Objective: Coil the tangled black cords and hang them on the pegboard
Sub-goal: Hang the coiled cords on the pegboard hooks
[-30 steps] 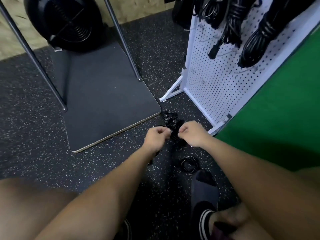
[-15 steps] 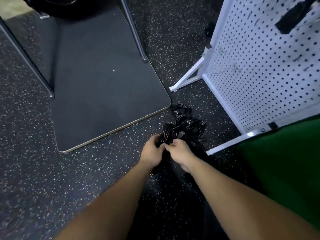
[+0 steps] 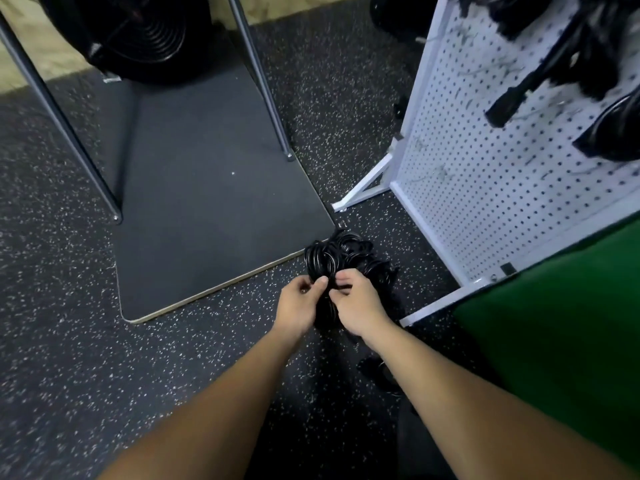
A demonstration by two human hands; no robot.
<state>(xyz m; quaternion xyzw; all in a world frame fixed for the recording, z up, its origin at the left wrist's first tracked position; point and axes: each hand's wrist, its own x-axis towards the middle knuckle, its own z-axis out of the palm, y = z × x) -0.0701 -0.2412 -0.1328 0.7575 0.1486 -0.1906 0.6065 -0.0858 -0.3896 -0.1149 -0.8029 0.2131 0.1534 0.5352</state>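
1. The tangled black cords [image 3: 343,261] are heaped on the floor [image 3: 86,341], just beside the corner of the dark mat [image 3: 207,202] and near the foot of the pegboard [image 3: 485,188].
2. Strands at the near side of the heap are pinched by the left hand [image 3: 298,303] and the right hand [image 3: 356,303].
3. The cords are judged light, limp and springy; snagging is likely.
4. One loose end is best taken, not the bundle's middle.

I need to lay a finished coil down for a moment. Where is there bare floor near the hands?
Bare speckled floor lies left of the left hand, below the dark mat. Crowded: the tangled cords fill the gap between the mat's corner and the pegboard; both hands hold them.
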